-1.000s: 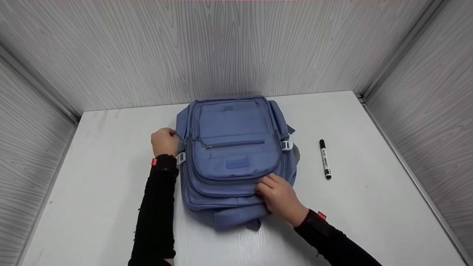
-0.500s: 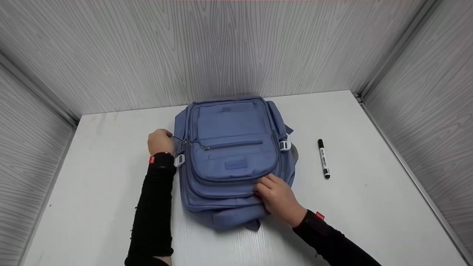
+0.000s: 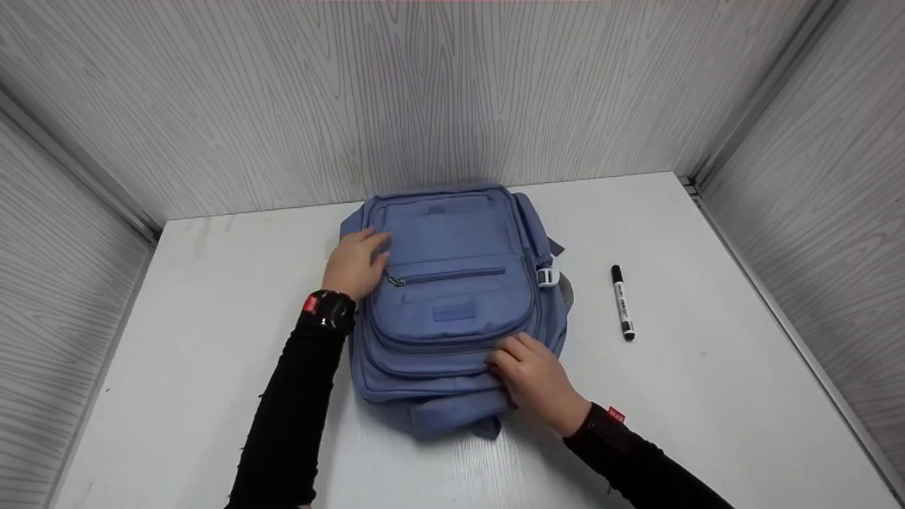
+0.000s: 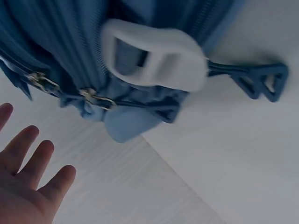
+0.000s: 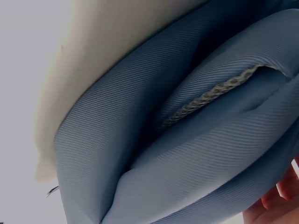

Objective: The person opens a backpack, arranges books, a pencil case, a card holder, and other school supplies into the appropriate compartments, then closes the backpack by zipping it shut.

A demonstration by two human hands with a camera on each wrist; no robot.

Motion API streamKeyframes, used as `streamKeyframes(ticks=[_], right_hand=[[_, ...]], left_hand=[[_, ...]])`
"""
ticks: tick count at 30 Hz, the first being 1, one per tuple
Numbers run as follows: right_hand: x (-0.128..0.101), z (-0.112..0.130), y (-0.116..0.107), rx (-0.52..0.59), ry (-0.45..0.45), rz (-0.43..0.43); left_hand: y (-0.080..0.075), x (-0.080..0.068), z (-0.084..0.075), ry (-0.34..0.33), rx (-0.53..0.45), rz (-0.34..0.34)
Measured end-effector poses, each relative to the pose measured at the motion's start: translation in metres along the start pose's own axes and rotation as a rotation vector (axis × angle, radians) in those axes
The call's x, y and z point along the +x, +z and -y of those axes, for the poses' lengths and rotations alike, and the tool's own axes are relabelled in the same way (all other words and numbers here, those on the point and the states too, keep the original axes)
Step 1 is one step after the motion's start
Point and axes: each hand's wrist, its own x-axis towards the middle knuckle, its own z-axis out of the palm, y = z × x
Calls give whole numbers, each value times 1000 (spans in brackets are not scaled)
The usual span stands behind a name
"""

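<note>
A blue backpack (image 3: 452,240) lies front side up on the white table (image 3: 212,339). Over its left edge is my left hand (image 3: 355,265), fingers spread and holding nothing, near the slanted end of the front pocket zipper (image 3: 452,276). The left wrist view shows those fingers apart from the bag, with a white buckle (image 4: 187,70) and corded zipper pulls (image 4: 163,112) hanging at its side. My right hand (image 3: 534,378) grips the fabric at the bag's lower right with curled fingers. Folded blue cloth fills most of the right wrist view and hides part of that hand.
To the right of the backpack lies a black and white marker (image 3: 621,304). A wood-grain panel (image 3: 424,92) stands behind the table, and further panels close off both sides. Another white buckle (image 3: 548,277) sits on the bag's right side.
My left hand has let go of the zipper pull cord at the bag's left side, spread its fingers and moved right over the bag's edge. The right hand keeps its grip.
</note>
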Motion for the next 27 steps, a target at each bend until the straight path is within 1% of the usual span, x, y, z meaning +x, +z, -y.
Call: streamKeyframes(ticks=[2, 4, 5, 7, 9, 15, 18, 20, 24, 27], right_hand=[[0, 1, 0, -1, 9, 3], [0, 1, 0, 0, 17, 7], [0, 1, 0, 0, 19, 11], [0, 2, 0, 2, 21, 16], [0, 1, -1, 0, 23, 21], [-3, -6, -1, 3, 29, 27], [-5, -15, -2, 10, 36, 32], [-6, -24, -3, 6, 46, 34], [-8, -43, -7, -17, 83, 27], [-9, -59, -8, -37, 110, 16]], left_hand=[[3, 2, -12, 57, 14, 76], [7, 3, -20, 84, 52, 147], [9, 3, -22, 86, 72, 179], [11, 3, -24, 82, 115, 221], [13, 1, -23, 70, 145, 242], [13, -3, -17, 61, 152, 259], [11, -9, -15, 48, 159, 264], [10, -15, -15, 46, 181, 256], [7, -30, -15, 85, 244, 226], [7, -45, -14, 132, 281, 178]])
